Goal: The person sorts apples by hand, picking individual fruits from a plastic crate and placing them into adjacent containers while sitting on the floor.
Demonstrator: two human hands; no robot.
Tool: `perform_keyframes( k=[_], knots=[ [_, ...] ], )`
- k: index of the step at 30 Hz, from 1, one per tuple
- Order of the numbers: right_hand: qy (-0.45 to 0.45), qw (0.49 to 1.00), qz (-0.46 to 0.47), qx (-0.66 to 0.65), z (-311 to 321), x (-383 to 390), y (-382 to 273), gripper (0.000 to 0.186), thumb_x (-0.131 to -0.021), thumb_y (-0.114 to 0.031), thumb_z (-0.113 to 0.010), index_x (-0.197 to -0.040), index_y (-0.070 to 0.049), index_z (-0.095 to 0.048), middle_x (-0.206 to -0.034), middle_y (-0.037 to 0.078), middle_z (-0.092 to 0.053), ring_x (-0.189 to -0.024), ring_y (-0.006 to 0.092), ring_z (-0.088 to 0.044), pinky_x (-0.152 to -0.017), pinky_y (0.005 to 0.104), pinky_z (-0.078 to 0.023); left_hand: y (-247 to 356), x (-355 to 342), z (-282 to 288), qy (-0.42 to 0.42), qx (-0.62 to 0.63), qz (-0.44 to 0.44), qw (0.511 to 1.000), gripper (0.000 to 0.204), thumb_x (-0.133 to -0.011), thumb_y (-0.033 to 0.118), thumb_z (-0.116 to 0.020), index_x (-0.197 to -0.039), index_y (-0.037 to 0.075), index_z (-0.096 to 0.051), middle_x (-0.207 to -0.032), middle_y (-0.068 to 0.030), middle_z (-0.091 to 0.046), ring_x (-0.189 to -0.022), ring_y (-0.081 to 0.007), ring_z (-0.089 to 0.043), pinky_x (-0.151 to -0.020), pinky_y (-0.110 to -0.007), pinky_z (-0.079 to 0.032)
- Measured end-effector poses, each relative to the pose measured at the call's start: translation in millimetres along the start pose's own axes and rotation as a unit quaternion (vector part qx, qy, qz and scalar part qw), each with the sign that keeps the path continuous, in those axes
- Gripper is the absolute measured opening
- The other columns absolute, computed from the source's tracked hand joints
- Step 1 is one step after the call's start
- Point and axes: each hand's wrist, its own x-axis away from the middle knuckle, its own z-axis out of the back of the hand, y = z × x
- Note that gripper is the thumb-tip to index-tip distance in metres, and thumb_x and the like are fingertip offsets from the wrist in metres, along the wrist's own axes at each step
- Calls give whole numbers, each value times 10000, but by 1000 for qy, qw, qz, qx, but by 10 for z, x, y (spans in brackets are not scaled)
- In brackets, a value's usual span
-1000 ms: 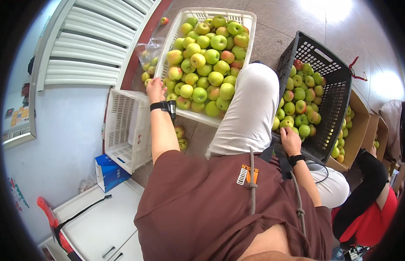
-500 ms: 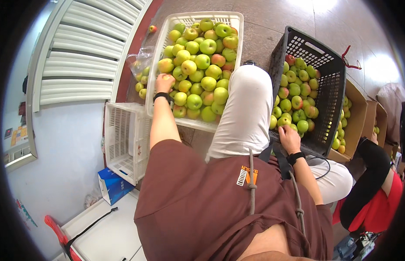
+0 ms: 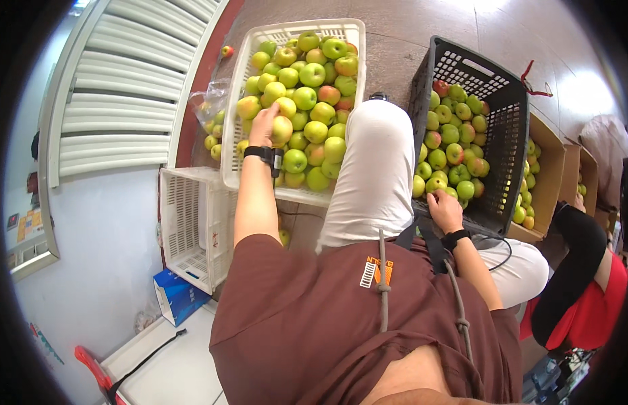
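While the left hand [image 3: 263, 127] is hanging over the left side of a white, rectangular, slatted plastic crate [image 3: 306, 196], its fingers are lying curled against a round, yellow-green apple [image 3: 281, 130] above the crate's other apples; one cannot tell whether they are gripping it. Right of the white crate, the right hand [image 3: 445, 210] is resting at the near end of a black, perforated plastic crate [image 3: 515, 128] full of apples, fingers close together, their hold partly hidden. A pale-trousered knee [image 3: 376, 162] is blocking the white crate's near right corner. Left of the white crate, a clear plastic bag [image 3: 216, 94] is lying near loose apples; a second white plastic crate [image 3: 182, 209] is standing beside its near left corner.
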Motion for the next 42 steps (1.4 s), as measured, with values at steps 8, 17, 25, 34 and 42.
perform_keyframes(
  k=[8, 17, 25, 34, 42],
  knots=[
    [9, 1000, 7, 3, -5, -1, 61, 340, -818, -363, -501, -836, -49, -629, -779, 187, -632, -776, 366, -605, -700, 458, -471, -76, -280, -202, 171, -512, -204, 816, 775, -640, 478, -739, -1124, -56, -456, -1066, -201, -578, -935, -288, -583, -807, -365, -459],
    [26, 997, 14, -66, -21, 3, 170, 292, -816, -301, -538, -866, -27, -629, -787, 175, -638, -764, 341, -617, -688, 418, -478, 282, 760, -753, -205, -34, -217, 954, 370, -796, 74, -645, -1109, 67, -447, -937, -71, -556, -762, -178, -583, -627, -339, -545],
    [-174, 682, 67, -707, 1162, -63, -584, 477, -936, -375, -423, -1302, -82, -339, -1108, 136, -535, -859, 219, -603, -693, 302, -506, 279, 2022, -2122, -432, -181, -155, 870, 625, -791, 48, -628, -1336, 73, -324, -1026, -120, -578, -786, -181, -605, -693, -294, -504],
    [-38, 587, -67, -806, 1578, -66, 561, 334, -845, -379, -577, -994, -82, -548, -860, 51, -609, -797, 161, -611, -575, 271, -497, 63, 1541, -3584, -545, -166, -80, 818, 484, -902, 321, -465, -1260, 3, -395, -762, -101, -606, -779, -193, -592, -647, -279, -492],
    [-108, 886, -213, -399, 1326, -387, 1252, 415, -767, -339, -659, -1066, -78, -537, -812, 63, -589, -694, 139, -597, -510, 242, -486, 151, 1297, -3906, -490, 102, 108, 859, 235, -870, 264, -573, -966, 54, -525, -898, -122, -605, -818, -251, -623, -657, -388, -549]
  ],
)
